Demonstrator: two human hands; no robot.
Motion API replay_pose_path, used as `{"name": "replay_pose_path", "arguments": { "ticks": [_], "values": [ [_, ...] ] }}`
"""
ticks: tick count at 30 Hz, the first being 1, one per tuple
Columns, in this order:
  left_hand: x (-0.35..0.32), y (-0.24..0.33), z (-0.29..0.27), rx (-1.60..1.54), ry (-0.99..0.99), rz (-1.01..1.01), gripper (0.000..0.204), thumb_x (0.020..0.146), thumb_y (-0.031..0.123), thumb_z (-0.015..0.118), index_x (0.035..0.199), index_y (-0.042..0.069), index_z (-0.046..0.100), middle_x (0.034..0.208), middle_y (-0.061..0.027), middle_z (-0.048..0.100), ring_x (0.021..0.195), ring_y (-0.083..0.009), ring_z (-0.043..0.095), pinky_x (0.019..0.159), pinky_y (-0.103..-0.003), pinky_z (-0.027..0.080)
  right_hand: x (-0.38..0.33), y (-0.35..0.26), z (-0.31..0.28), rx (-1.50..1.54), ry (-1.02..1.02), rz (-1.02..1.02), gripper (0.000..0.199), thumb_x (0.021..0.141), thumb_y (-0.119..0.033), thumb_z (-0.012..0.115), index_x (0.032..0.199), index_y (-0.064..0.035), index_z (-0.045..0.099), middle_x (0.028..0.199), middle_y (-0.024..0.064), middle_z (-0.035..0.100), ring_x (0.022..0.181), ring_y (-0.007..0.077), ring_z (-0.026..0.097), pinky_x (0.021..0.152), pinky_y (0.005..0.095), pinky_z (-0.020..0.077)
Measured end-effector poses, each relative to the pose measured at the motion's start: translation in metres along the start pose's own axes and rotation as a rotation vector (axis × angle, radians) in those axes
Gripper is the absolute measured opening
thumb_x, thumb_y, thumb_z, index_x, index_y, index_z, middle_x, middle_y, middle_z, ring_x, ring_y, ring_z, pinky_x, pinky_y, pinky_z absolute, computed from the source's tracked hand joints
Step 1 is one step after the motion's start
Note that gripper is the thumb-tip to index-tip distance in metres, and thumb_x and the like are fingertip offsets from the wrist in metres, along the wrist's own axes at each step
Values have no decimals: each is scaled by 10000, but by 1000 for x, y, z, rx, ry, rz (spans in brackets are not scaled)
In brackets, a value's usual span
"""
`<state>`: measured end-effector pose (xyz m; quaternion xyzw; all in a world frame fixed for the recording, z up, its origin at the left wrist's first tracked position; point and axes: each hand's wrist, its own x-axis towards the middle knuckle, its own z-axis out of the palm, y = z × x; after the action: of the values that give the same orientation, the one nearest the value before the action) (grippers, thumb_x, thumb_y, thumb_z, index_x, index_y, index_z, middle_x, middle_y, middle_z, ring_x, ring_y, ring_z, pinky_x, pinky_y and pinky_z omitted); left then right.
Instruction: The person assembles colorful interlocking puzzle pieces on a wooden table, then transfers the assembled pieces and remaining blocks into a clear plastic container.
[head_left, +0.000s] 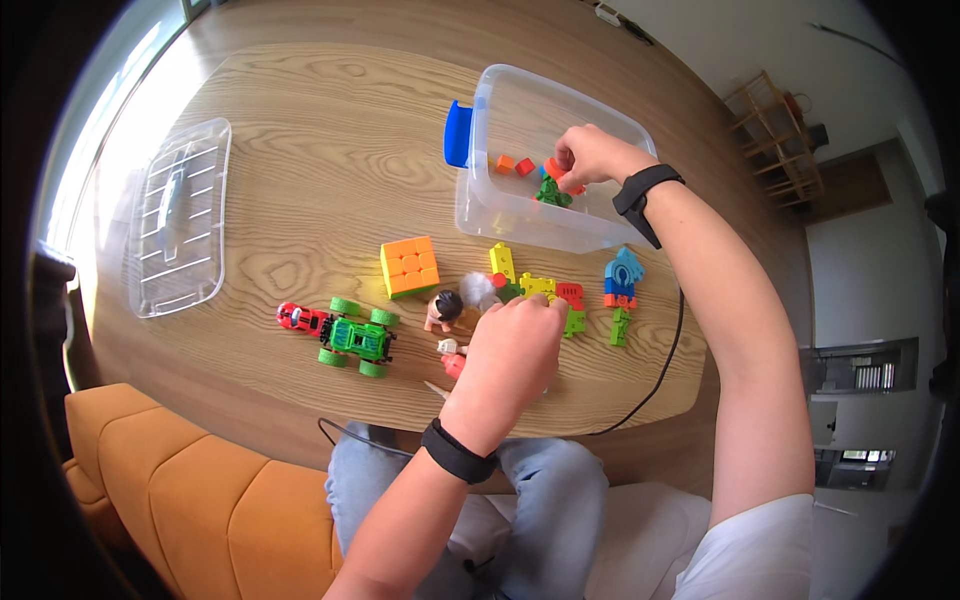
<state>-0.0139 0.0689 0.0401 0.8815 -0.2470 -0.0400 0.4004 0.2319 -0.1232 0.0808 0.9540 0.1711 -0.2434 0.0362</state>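
Indoors, hands (512, 340) (600, 158) above wood-grain table (310, 150) beside sofa (205, 480)

Bright daylight from window (100, 135) at my upper left; floor (182, 85) beside it washed near-white, clear plastic lid (180, 220) streaked with glare. Wall (850, 275) on far right dimmer, greyer. My left hand (513, 345) and right hand (592, 155) well lit, crisp enough. Fisheye bends wooden table (330, 140) edges; picture corners fall black.

blocks (503, 163) in bin (500, 212) | cube (410, 265) before bin | lid (180, 220) left of both
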Motion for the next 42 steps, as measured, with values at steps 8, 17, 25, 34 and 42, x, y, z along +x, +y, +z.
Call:
{"name": "replay_pose_path", "arguments": {
  "ticks": [8, 17, 25, 34, 42],
  "values": [
    [0, -3, -3, 32, -10, -32, 107, 888, 85, 686, 931, 13, 621, 906, -157, 683, 859, -375, 706, 764, -488, 586, 8, -10, 8, 64, -68, 86, 273, 770, -125, 869, 974, -4, 734, 909, 130, 760, 784, 224, 754, 680, 393, 587],
    [2, -7, 1, 68, 26, -15, 88, 894, 72, 660, 942, 4, 632, 925, -161, 701, 851, -372, 712, 742, -477, 587, -29, 13, -17, 117, 203, -20, 260, 848, -207, 796, 1001, -2, 748, 910, 137, 775, 809, 228, 748, 758, 366, 594],
    [4, -5, 6, 88, -14, -49, 113, 888, 70, 678, 967, -1, 641, 933, -170, 710, 899, -382, 704, 768, -486, 581, -182, 25, -14, 455, 912, 75, 145, 902, -119, 758, 992, -5, 766, 859, 80, 780, 798, 123, 742, 759, 281, 583],
    [4, 3, 10, 149, -103, -67, 162, 916, 98, 661, 1053, 21, 698, 936, -192, 725, 881, -388, 704, 767, -477, 575, -230, 11, 176, 720, 1001, 817, 150, 850, -101, 782, 944, 14, 759, 834, 116, 779, 739, 151, 730, 710, 302, 571],
    [12, 7, 27, 178, -135, -52, 155, 924, 103, 659, 1043, 13, 703, 975, -179, 731, 883, -385, 703, 760, -471, 575, -219, 12, 213, 689, 512, 868, 581, 709, -337, 948, 1083, 44, 719, 951, 178, 764, 851, 257, 747, 761, 369, 586]
  ]
}}
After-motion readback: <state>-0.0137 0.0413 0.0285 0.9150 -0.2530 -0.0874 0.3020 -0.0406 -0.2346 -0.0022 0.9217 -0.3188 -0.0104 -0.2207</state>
